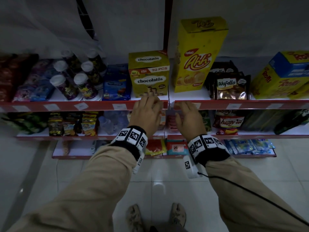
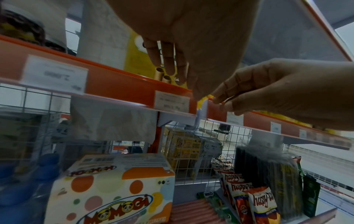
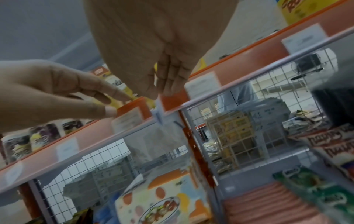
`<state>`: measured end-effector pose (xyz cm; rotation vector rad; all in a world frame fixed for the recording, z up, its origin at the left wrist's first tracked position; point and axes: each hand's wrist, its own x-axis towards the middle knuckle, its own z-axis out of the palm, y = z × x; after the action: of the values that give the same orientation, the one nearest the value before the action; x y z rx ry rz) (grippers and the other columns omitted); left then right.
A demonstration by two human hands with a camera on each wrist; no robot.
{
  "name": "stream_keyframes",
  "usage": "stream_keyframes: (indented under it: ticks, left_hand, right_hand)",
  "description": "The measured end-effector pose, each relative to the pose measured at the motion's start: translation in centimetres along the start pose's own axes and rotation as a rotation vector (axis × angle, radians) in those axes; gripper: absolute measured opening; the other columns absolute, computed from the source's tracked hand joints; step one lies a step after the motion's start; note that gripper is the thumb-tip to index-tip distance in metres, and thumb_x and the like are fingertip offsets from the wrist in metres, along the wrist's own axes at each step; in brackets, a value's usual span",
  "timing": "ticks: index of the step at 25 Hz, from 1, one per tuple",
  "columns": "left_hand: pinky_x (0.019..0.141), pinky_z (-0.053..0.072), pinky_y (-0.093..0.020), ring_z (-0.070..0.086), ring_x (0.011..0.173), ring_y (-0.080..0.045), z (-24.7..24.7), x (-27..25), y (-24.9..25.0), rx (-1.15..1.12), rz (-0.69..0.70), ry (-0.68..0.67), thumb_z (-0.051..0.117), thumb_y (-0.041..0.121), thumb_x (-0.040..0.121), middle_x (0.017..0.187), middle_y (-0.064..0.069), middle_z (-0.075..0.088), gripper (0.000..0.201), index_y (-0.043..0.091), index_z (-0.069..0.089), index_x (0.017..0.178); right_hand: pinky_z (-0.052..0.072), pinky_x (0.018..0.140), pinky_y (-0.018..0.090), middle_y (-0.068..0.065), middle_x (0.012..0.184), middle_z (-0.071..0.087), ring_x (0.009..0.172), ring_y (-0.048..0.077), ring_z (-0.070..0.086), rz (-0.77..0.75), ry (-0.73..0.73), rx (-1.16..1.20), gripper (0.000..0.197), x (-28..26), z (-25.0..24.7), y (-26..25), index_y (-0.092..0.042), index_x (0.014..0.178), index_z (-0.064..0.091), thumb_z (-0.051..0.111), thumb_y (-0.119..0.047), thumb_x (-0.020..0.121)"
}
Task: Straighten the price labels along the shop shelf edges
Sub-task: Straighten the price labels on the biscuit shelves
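The red shelf edge strip [image 1: 93,105] carries several white price labels, such as one label [image 1: 119,106] left of my hands and another [image 1: 233,106] to the right; a label [image 1: 81,106] further left sits tilted. Both hands meet at the join between two shelf sections. My left hand [image 1: 148,104] lies with straight fingers over the edge, its thumb just above a price label [image 2: 172,101]. My right hand [image 1: 182,106] rests its straight fingertips [image 2: 220,99] on the end of the right strip, beside a label [image 3: 203,81]. Neither hand holds anything.
A chocolatos box [image 1: 148,74] stands right behind my left hand and a tall yellow Ahh box [image 1: 197,54] behind my right. Wafello packs [image 1: 231,87], snack tubes [image 1: 73,81] and lower shelves of snacks fill the rack. A white clip [image 3: 158,112] sits at the join.
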<state>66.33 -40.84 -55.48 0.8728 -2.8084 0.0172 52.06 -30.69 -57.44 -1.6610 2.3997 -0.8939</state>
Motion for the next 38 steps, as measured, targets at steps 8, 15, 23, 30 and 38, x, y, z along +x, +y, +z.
stream_keyframes:
  ticks: [8, 15, 23, 30, 38]
  left_hand:
    - [0.098, 0.034, -0.04, 0.038, 0.126, -0.027, 0.4, -1.6, -4.6, 0.043, 0.121, -0.054, 0.055, 0.027, 0.086, 0.141, -0.003, 0.04, 0.051, 0.016, 0.046, 0.135]
    - [0.096, 0.032, -0.041, 0.042, 0.12, -0.03, 1.2, -2.2, -5.2, 0.02, 0.165, -0.006, 0.059, 0.027, 0.08, 0.133, -0.008, 0.047, 0.057, 0.013, 0.045, 0.134]
    - [0.096, 0.031, -0.042, 0.045, 0.113, -0.029, 1.5, -2.2, -5.5, -0.003, 0.139, 0.028, 0.059, 0.029, 0.082, 0.124, -0.008, 0.051, 0.055, 0.013, 0.047, 0.133]
    - [0.085, 0.032, -0.039, 0.042, 0.108, -0.027, 1.0, -1.2, -5.2, 0.052, 0.106, -0.008, 0.06, 0.034, 0.082, 0.12, -0.006, 0.048, 0.048, 0.019, 0.051, 0.127]
    - [0.085, 0.03, -0.038, 0.043, 0.106, -0.027, 0.7, -1.4, -5.4, -0.034, 0.066, -0.009, 0.058, 0.033, 0.083, 0.115, -0.006, 0.05, 0.041, 0.019, 0.05, 0.121]
  right_hand:
    - [0.034, 0.109, 0.034, 0.016, 0.146, 0.041, 0.135, 0.029, 0.04, 0.197, 0.147, 0.215, 0.054, -1.2, 5.2, -5.3, 0.0, 0.141, 0.039, 0.055, -0.005, 0.089]
    - [0.036, 0.094, 0.034, 0.02, 0.122, 0.052, 0.115, 0.035, 0.045, 0.21, 0.214, 0.062, 0.051, -0.9, 4.8, -5.5, -0.007, 0.132, 0.052, 0.059, -0.002, 0.082]
    - [0.042, 0.092, 0.044, 0.017, 0.118, 0.058, 0.108, 0.036, 0.049, 0.017, 0.055, -0.224, 0.044, 0.6, 4.0, -6.2, -0.002, 0.121, 0.059, 0.056, -0.003, 0.077]
    - [0.036, 0.079, 0.041, 0.015, 0.115, 0.052, 0.104, 0.034, 0.045, 0.063, -0.045, -0.359, 0.042, 1.0, 4.0, -6.4, -0.007, 0.119, 0.056, 0.059, -0.013, 0.078]
    - [0.04, 0.084, 0.042, 0.007, 0.106, 0.061, 0.106, 0.031, 0.044, 0.117, -0.043, -0.226, 0.022, 1.7, 3.1, -5.8, -0.013, 0.104, 0.062, 0.059, -0.026, 0.086]
